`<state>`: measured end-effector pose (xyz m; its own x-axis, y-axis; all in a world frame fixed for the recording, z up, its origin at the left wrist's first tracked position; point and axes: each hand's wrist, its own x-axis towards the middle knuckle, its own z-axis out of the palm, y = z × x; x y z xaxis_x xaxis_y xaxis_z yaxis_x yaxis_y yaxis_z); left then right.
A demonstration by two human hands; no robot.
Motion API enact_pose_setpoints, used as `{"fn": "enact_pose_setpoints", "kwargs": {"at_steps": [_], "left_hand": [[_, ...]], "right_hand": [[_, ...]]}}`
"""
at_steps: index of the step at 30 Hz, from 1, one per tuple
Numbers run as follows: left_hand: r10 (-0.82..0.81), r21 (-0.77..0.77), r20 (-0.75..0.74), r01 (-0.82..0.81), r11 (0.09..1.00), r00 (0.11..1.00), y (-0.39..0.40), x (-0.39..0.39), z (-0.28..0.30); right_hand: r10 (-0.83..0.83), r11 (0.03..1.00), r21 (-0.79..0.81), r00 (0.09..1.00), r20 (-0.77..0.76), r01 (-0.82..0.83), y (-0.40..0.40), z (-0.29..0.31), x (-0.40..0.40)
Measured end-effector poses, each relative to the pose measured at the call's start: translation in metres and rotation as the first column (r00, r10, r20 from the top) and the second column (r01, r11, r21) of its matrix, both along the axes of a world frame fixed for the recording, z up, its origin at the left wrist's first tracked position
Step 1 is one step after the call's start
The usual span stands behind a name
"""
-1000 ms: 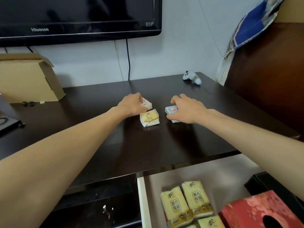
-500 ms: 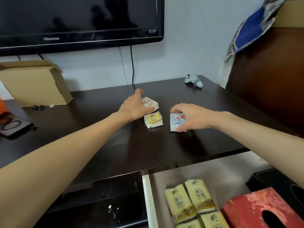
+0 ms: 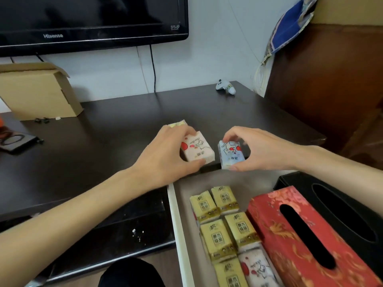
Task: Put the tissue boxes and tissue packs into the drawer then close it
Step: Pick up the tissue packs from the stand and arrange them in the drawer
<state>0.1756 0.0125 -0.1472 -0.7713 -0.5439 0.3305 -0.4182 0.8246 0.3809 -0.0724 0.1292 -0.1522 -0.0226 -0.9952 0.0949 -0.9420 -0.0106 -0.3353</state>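
Worktop (image 3: 103, 146): dark wood, wide across the frame, a TV (image 3: 87, 17) on the wall above it.
Drawer (image 3: 178, 224): pulled open below the worktop's front edge, white side wall on the left, grey floor showing at the back.
Black box (image 3: 352, 214): lying along the drawer's right side, oval slot facing up.
Red box (image 3: 300, 241): floral print, just left of the black one and touching it, slot up too.
Carton (image 3: 37, 92): brown cardboard, flap raised, far left on the worktop by the wall.
Left hand (image 3: 165, 156): over the worktop's front edge, fingers closed around the pink pack (image 3: 198, 150) — thumb under its near end, fingers (image 3: 186, 131) over the far end.
Right hand (image 3: 263, 150): just beside the left, fingers clamped on the blue pack (image 3: 231, 154), thumb at the near corner, fingertips on top.
Pink and blue packs: both tilted, side by side, near each other but apart, above the drawer's back edge.
Yellow packs (image 3: 219, 224): five in view in the drawer, in two columns left of the red box.
White pack (image 3: 257, 268): red-printed, in the drawer at the bottom — tucked between a yellow pack and the red box.
Last yellow pack (image 3: 178, 123): on the worktop, peeking out behind the left hand.
Controller (image 3: 225, 87): small, white, back right of the worktop.
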Motion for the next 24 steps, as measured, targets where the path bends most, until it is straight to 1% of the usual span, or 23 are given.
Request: {"fn": "enact_pose_setpoints", "kwargs": {"at_steps": [3, 5, 8, 10, 12, 14, 16, 21, 24], "left_hand": [[-0.082, 0.057, 0.074, 0.078, 0.995, 0.994, 0.053, 0.019, -0.013], [-0.146, 0.094, 0.13, 0.135, 0.986, 0.981, 0.084, 0.028, -0.025], [-0.228, 0.153, 0.239, 0.196, 0.969, 0.944, 0.123, 0.037, -0.049], [-0.277, 0.164, 0.317, 0.235, 0.958, 0.907, 0.141, 0.039, -0.064], [-0.306, 0.143, 0.388, 0.272, 0.952, 0.869, 0.152, 0.038, -0.077], [-0.315, 0.128, 0.427, 0.289, 0.949, 0.847, 0.158, 0.035, -0.087], [-0.307, 0.083, 0.441, 0.302, 0.95, 0.843, 0.161, 0.032, -0.093], [-0.215, -0.128, 0.491, 0.314, 0.941, 0.844, 0.166, 0.029, -0.103], [-0.183, -0.162, 0.514, 0.304, 0.939, 0.838, 0.167, 0.029, -0.106]], "right_hand": [[0.02, 1.0, 0.012, 0.999, -0.028, -0.019, 0.049, 0.0, 0.012], [0.046, 0.997, 0.056, 0.999, -0.024, -0.045, 0.077, -0.005, 0.02], [0.122, 0.982, 0.149, 0.992, -0.037, -0.115, 0.112, -0.023, 0.031], [0.181, 0.967, 0.194, 0.982, -0.058, -0.166, 0.129, -0.038, 0.037], [0.224, 0.95, 0.235, 0.972, -0.066, -0.203, 0.141, -0.051, 0.044], [0.259, 0.936, 0.265, 0.964, -0.067, -0.233, 0.147, -0.06, 0.049], [0.288, 0.925, 0.285, 0.953, -0.092, -0.252, 0.15, -0.067, 0.053], [0.33, 0.929, 0.248, 0.918, -0.219, -0.274, 0.15, -0.075, 0.06], [0.353, 0.925, 0.247, 0.895, -0.273, -0.29, 0.149, -0.079, 0.064]]}}
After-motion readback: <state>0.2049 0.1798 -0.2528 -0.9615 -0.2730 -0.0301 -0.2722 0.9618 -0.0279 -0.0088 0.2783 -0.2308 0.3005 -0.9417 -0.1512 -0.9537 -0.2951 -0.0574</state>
